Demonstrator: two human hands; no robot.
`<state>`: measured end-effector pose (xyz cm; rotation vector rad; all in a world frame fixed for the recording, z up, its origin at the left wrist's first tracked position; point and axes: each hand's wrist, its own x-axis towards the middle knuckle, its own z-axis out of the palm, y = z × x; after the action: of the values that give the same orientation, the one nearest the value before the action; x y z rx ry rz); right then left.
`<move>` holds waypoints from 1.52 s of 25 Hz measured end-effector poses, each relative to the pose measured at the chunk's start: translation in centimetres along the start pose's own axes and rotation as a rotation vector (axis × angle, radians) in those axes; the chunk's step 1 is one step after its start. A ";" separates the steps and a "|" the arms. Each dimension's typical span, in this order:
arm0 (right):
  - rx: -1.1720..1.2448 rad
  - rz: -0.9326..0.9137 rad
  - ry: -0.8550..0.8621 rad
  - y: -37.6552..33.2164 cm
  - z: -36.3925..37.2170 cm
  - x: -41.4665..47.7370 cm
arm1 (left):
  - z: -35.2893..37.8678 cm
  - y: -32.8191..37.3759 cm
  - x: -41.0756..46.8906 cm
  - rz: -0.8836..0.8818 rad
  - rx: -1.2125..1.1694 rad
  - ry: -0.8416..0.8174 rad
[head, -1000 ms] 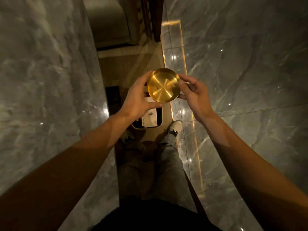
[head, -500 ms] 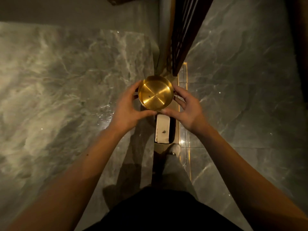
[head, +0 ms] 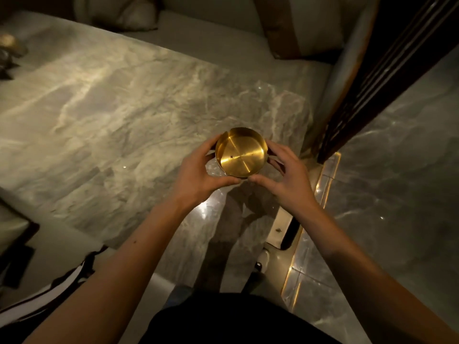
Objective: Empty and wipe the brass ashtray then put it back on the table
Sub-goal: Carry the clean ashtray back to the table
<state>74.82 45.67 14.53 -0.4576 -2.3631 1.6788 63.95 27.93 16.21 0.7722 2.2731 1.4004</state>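
Observation:
The round brass ashtray (head: pixel 240 152) is held level between both hands, over the near right corner of the grey marble table (head: pixel 119 115). Its polished inside is open to view, with two tiny dark specks on the bottom and a notch in the rim at the upper left. My left hand (head: pixel 198 173) grips its left side with thumb below and fingers behind. My right hand (head: pixel 285 177) grips its right side the same way. Whether the ashtray touches the tabletop I cannot tell.
A small white bin (head: pixel 279 230) stands on the floor below my right hand, beside a lit floor strip (head: pixel 323 187). A dark slatted panel (head: pixel 377 70) rises at right. A sofa with cushions (head: pixel 293 26) lies behind the table. Small metal objects (head: pixel 10 48) sit at the table's far left.
The view has swung left from the floor and bin onto the marble table. Both hands have carried the ashtray from above the bin to above the table's corner.

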 end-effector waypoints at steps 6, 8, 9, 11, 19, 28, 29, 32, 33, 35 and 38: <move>0.014 -0.008 -0.040 -2.1 4.9 0.8 | -4.5 -2.6 -1.6 -0.042 0.013 0.060; 0.009 0.010 -0.012 -2.6 6.6 1.2 | -5.9 -3.7 -1.1 -0.042 0.007 0.041; -0.002 0.019 0.010 -2.9 7.5 1.7 | -6.8 -4.3 -0.5 -0.031 0.007 0.020; -0.014 0.036 0.053 -3.5 9.4 3.1 | -8.7 -5.6 1.0 -0.009 0.004 -0.015; -0.087 0.130 0.219 -7.6 22.7 10.0 | -22.0 -13.5 7.5 0.070 -0.040 -0.199; -0.090 0.114 0.139 -12.2 31.9 15.6 | -32.6 -18.0 8.5 0.022 -0.048 -0.116; -0.085 0.093 0.120 -12.4 32.6 16.3 | -33.5 -18.1 8.4 0.016 -0.041 -0.092; -0.080 0.027 0.042 -12.7 34.4 18.2 | -35.8 -18.7 7.7 -0.003 -0.010 -0.019; -0.076 0.009 0.019 -12.7 34.9 18.7 | -36.4 -18.8 7.4 -0.014 -0.002 0.009; -0.073 -0.020 -0.020 -12.8 35.9 19.7 | -37.3 -19.0 7.0 -0.035 0.014 0.056; -0.073 -0.048 -0.072 -13.0 37.4 20.9 | -38.7 -19.7 6.5 -0.064 0.027 0.100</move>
<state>40.89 16.49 14.19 -0.3555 -2.4733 1.6185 32.01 -2.16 15.63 0.6446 2.3743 1.4114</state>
